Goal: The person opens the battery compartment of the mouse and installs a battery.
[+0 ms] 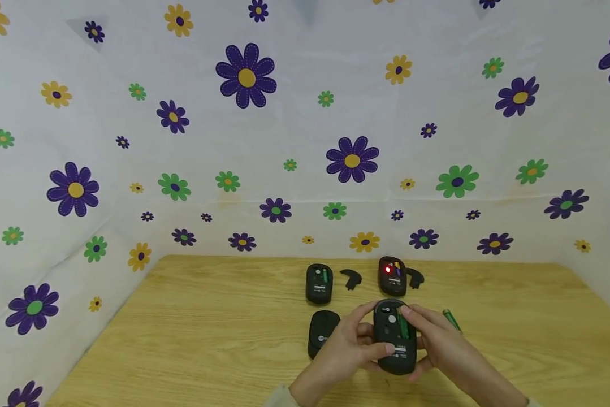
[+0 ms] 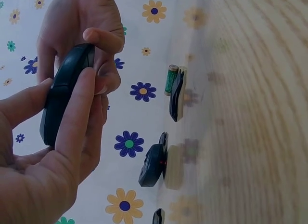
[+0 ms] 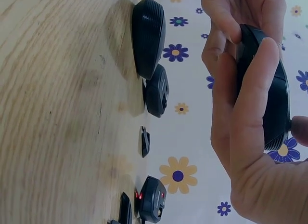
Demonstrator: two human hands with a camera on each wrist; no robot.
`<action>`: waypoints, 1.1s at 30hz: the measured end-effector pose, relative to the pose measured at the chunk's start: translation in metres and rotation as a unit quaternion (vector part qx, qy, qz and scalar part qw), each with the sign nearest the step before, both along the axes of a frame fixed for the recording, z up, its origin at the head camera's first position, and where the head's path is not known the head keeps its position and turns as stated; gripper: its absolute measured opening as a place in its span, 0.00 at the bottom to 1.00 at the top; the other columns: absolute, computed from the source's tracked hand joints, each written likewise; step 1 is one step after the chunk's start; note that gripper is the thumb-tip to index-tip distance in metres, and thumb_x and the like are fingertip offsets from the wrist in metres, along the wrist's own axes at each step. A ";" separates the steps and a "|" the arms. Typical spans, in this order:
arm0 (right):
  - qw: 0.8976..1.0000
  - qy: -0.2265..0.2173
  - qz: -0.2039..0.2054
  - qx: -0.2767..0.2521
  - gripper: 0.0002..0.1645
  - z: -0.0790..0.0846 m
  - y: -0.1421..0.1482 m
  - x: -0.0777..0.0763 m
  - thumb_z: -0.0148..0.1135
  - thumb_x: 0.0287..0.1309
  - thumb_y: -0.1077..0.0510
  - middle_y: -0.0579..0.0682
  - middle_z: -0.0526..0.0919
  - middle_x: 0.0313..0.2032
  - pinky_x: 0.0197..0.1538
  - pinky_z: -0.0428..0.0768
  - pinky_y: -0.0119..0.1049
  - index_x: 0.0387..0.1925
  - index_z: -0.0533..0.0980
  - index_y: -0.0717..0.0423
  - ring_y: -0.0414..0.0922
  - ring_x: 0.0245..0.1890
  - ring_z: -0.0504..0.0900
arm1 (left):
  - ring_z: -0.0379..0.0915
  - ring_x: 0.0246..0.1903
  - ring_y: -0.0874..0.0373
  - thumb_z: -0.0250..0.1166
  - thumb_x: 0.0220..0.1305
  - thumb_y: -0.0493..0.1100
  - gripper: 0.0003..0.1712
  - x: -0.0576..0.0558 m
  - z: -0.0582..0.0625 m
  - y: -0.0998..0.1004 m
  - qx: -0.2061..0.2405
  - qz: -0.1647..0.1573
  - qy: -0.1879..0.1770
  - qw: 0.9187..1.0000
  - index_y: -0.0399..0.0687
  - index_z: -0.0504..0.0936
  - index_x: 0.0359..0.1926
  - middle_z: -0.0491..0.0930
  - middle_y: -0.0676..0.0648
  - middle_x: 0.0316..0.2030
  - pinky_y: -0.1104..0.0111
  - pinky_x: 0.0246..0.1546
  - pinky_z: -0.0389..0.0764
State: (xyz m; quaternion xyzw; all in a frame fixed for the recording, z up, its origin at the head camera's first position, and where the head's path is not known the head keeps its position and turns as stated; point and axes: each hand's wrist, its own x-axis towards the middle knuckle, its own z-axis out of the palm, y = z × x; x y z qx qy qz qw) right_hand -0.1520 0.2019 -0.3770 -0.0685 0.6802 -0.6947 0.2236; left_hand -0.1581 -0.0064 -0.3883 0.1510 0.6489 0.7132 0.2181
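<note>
Both hands hold a black computer mouse (image 1: pixel 391 330), its underside turned up and its battery bay uncovered. A green battery (image 1: pixel 403 328) lies in the bay. My left hand (image 1: pixel 335 347) grips the mouse's left side, thumb across the label. From the other side my right hand (image 1: pixel 444 339) holds it, the thumb at the battery's upper end and fingers beneath. On the table just beyond the right hand lies a loose green battery (image 1: pixel 451 320); in the left wrist view a thin dark piece (image 2: pixel 177 96) lies beside it.
Behind the left hand sits a black mouse (image 1: pixel 321 330), right side up. Farther back, two upturned mice lie with open battery bays: one with a green battery (image 1: pixel 319 285), one glowing red (image 1: pixel 392 277). Curved black covers (image 1: pixel 353 278) lie near them. A flowered sheet (image 1: pixel 294 124) encloses the table.
</note>
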 end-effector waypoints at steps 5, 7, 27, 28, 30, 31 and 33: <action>1.000 0.011 0.005 -0.006 0.38 -0.001 0.000 -0.002 0.39 0.81 0.44 0.56 0.77 0.48 0.28 0.89 0.46 0.70 0.57 0.76 0.54 0.41 0.84 | 0.84 0.42 0.48 0.66 0.64 0.26 0.41 -0.001 -0.002 0.000 0.007 -0.007 -0.005 1.000 0.46 0.64 0.75 0.84 0.42 0.41 0.57 0.34 0.89; 1.000 0.014 0.006 -0.009 0.37 -0.001 0.000 -0.002 0.39 0.81 0.45 0.56 0.77 0.47 0.28 0.89 0.46 0.69 0.58 0.75 0.54 0.41 0.84 | 0.84 0.43 0.48 0.66 0.64 0.26 0.41 -0.001 -0.002 -0.001 0.010 -0.011 -0.005 1.000 0.45 0.63 0.75 0.84 0.42 0.41 0.57 0.35 0.90; 0.999 0.029 -0.024 0.019 0.37 -0.004 -0.003 0.002 0.42 0.81 0.47 0.58 0.78 0.47 0.25 0.88 0.48 0.69 0.58 0.78 0.55 0.37 0.85 | 0.83 0.41 0.51 0.66 0.64 0.26 0.41 0.000 -0.002 0.001 0.000 -0.012 0.000 1.000 0.46 0.64 0.74 0.84 0.43 0.39 0.54 0.36 0.89; 0.999 0.031 -0.027 0.023 0.38 -0.004 -0.003 0.002 0.42 0.81 0.47 0.58 0.78 0.47 0.25 0.88 0.49 0.69 0.57 0.78 0.56 0.37 0.85 | 0.83 0.41 0.51 0.66 0.64 0.26 0.41 0.000 -0.002 0.001 -0.001 -0.012 0.002 1.000 0.46 0.64 0.74 0.84 0.43 0.39 0.54 0.36 0.89; 0.998 0.036 -0.035 0.031 0.38 -0.003 -0.004 0.003 0.43 0.81 0.47 0.59 0.78 0.48 0.25 0.88 0.50 0.69 0.56 0.79 0.56 0.38 0.85 | 0.83 0.41 0.52 0.66 0.64 0.26 0.41 0.000 -0.002 0.001 -0.003 -0.013 0.003 1.000 0.46 0.64 0.75 0.84 0.44 0.39 0.54 0.36 0.89; 0.998 0.038 -0.037 0.032 0.38 -0.003 -0.004 0.003 0.43 0.81 0.47 0.60 0.78 0.49 0.25 0.87 0.51 0.70 0.56 0.79 0.56 0.38 0.85 | 0.83 0.41 0.52 0.66 0.64 0.26 0.41 0.000 -0.002 0.001 -0.002 -0.012 0.003 1.000 0.47 0.64 0.75 0.84 0.44 0.39 0.53 0.36 0.89; 0.998 0.042 -0.040 0.032 0.39 -0.003 -0.004 0.004 0.44 0.81 0.47 0.60 0.78 0.50 0.25 0.87 0.52 0.70 0.55 0.80 0.57 0.39 0.85 | 0.84 0.41 0.51 0.66 0.64 0.25 0.41 0.000 -0.002 0.001 0.000 -0.010 0.003 1.000 0.47 0.64 0.74 0.84 0.43 0.39 0.52 0.36 0.89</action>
